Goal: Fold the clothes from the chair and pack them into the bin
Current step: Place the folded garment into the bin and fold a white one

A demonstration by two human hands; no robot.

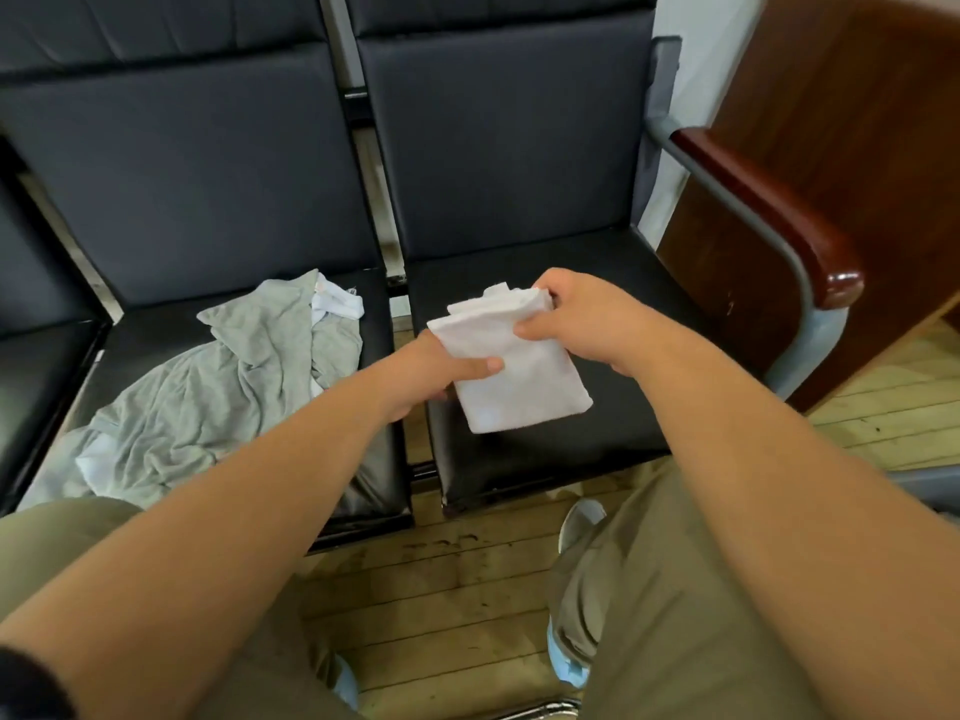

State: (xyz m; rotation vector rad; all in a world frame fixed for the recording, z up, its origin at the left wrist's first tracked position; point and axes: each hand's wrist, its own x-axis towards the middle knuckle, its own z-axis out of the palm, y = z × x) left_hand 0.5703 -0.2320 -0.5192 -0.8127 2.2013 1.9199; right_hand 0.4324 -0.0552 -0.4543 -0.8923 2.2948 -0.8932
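In the head view, we hold a small white folded cloth (511, 363) in the air just above the black padded chair seat (597, 444) that has the dark wooden armrest (769, 210). Our left hand (426, 374) grips the cloth's left edge, thumb on top and fingers hidden beneath. Our right hand (587, 319) pinches the far corner, thumb on the upper face. Both hands are closed on the cloth, and neither is free. The cloth is a compact rectangle of several layers. Its long axis seems to run from the far end by our right hand towards us, with the near end swung a little towards the armrest. The loose, stepped edges lie at the far end, and the near edge looks like a clean fold. To finish this fold well, we judge it best to square those stepped edges first and keep the thumbs flat so the layers do not slide. We should then carry it level with the folded edge leading, since a soft stack like this could fan open if it is held by one corner. A crumpled grey garment with some white fabric in it (223, 402) lies on the neighbouring seat, away from the armrest, and is not yet folded. No bin is in view.
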